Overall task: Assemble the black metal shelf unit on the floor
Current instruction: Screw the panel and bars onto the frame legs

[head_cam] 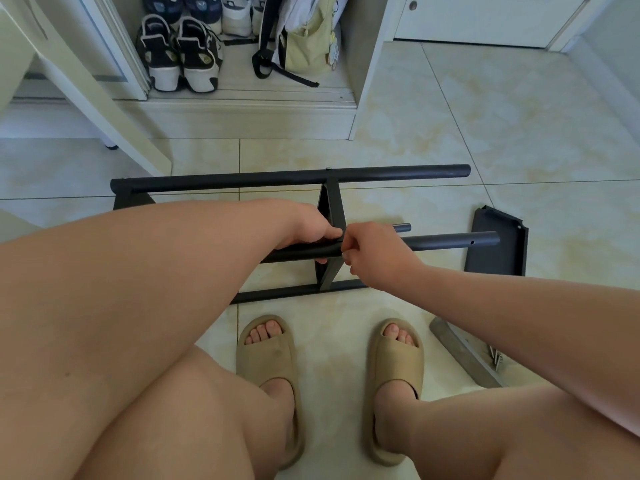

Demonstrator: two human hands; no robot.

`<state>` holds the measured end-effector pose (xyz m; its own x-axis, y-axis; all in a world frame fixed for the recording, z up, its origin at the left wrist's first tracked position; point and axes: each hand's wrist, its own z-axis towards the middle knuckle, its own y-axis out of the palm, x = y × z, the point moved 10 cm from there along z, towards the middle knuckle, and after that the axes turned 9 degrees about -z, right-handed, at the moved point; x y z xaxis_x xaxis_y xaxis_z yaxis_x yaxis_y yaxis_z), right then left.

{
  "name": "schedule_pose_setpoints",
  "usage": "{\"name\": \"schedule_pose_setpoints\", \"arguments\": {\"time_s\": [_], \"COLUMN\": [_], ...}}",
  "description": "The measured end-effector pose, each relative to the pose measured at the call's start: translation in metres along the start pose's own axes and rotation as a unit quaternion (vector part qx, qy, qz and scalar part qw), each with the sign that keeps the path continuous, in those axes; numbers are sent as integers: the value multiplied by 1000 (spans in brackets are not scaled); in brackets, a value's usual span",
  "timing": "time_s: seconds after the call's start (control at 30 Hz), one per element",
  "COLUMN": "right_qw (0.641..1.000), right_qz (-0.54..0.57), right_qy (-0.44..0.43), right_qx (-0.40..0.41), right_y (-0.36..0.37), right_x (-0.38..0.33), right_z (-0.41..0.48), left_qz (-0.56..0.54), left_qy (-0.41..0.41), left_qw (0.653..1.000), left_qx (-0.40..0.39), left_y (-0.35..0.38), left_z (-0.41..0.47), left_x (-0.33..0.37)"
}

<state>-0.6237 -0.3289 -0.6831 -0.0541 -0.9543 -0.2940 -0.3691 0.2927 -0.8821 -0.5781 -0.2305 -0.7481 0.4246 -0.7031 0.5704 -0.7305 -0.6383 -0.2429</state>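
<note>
A partly built black metal shelf frame lies on the tiled floor. Its far tube (291,176) runs left to right, and an upright shelf panel (330,216) crosses the middle. My left hand (311,230) grips a nearer black tube (450,240) just left of the panel. My right hand (374,258) touches that tube right beside the left hand, fingers curled at the joint; what it pinches is hidden. A lower black bar (294,292) lies near my feet. A loose black shelf panel (498,244) lies to the right.
A grey metal piece (464,355) with small hardware lies at the lower right. My feet in tan slippers (270,368) stand close to the frame. An open cabinet with shoes (180,53) and a bag (304,39) is behind, with a white furniture leg (104,109) at left.
</note>
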Motion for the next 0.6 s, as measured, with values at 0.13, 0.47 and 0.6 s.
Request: {"name": "schedule_pose_setpoints", "arguments": {"time_s": [0.13,0.47,0.6], "right_qw": [992,993,998], "right_qz": [-113,89,-61], "right_qy": [-45,78,31], "right_qx": [-12,-9,6], "right_y": [2,9,0], "right_x": [-10,17,14], "right_z": [-1,6,11], "left_qz": [-3,-16,-12], "left_qy": [0,8,6], "left_qw": [1000,1000,1000], "left_qx": [-7,-7,-12], "left_y": [1,2,2], "left_z": [-1,-3,-3], "left_x": [0,2,1]}}
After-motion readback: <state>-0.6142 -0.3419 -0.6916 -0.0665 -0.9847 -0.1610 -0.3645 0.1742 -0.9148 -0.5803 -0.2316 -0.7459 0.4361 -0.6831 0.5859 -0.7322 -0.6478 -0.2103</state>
